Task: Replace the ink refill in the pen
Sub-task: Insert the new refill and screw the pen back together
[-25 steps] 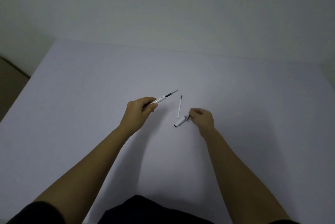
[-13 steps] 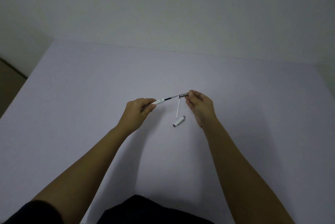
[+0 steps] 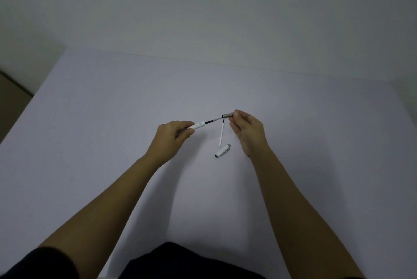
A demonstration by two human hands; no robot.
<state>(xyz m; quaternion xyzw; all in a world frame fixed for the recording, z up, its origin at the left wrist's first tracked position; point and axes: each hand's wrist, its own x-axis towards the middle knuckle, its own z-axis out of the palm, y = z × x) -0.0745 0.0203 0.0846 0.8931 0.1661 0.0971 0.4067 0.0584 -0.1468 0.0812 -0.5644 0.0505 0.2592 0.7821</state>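
The right hand [image 3: 247, 131], having left the cap [image 3: 222, 150] on the table [image 3: 112, 120], is now pinching the grey tip piece [image 3: 226, 115] and threading it over the refill [image 3: 212, 120] sticking out of the pen barrel [image 3: 198, 124] gripped in the left hand [image 3: 173, 137], while the spare refill [image 3: 221, 133] is lying just beyond the cap, so reassembly is starting.

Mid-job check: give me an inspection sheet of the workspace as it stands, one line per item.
Surface: pale table top, plain and flat.
Job's things: white pen barrel with a refill sticking out of its open end; grey tip section at that refill's point; spare refill and pen cap lying on the table.
Clutter: nothing seen.
Grippers: left hand closed on the barrel; right hand pinching the tip section.
Cables: nothing seen.
Surroundings: bare wall behind the table; strip of floor at left.
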